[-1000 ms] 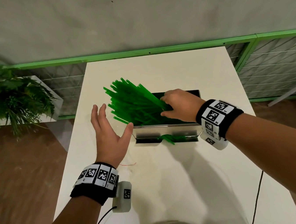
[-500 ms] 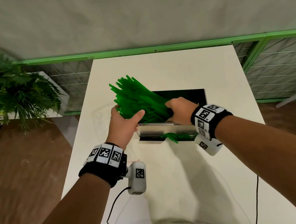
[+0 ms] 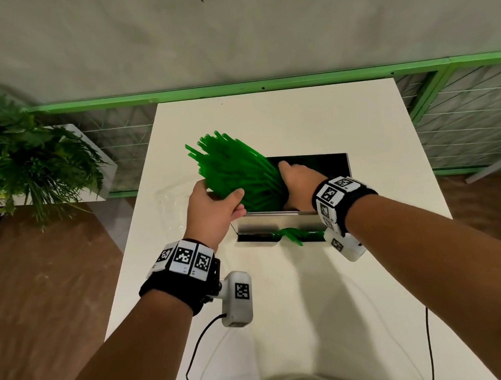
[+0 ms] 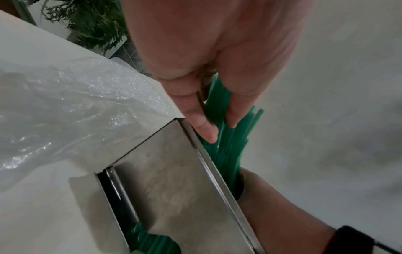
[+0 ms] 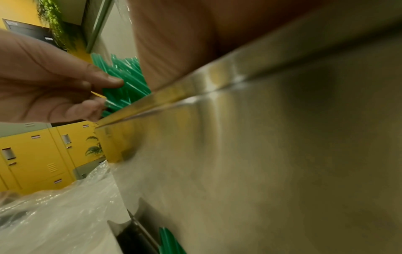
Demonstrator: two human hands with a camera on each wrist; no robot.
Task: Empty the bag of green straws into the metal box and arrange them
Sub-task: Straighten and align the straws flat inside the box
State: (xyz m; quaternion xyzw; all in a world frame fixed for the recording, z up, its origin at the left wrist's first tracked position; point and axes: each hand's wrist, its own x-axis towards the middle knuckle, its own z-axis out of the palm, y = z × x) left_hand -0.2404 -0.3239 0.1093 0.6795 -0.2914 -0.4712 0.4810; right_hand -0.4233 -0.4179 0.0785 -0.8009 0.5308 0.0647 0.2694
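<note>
A thick bundle of green straws (image 3: 234,166) stands slanted in the open metal box (image 3: 277,219), its tops fanning up and to the left past the rim. My left hand (image 3: 220,194) grips the bundle from the left, thumb over the front, fingers behind; in the left wrist view the fingers (image 4: 202,127) curl round the straws (image 4: 226,137) just above the box edge (image 4: 208,163). My right hand (image 3: 291,182) reaches into the box and wraps the bundle's lower part; its fingertips are hidden. A few straw ends (image 3: 291,236) poke out of the slot at the box's foot.
The empty clear plastic bag (image 3: 170,204) lies crumpled on the white table (image 3: 317,306), left of the box, also seen as the bag (image 4: 65,103) in the left wrist view. A potted plant (image 3: 24,164) stands off the table's left. Green railing runs behind.
My left hand, open beside the box a second ago, moved right and took hold of the straws. The bundle has been drawn tighter and stands a little steeper. The right hand stayed in the box.
</note>
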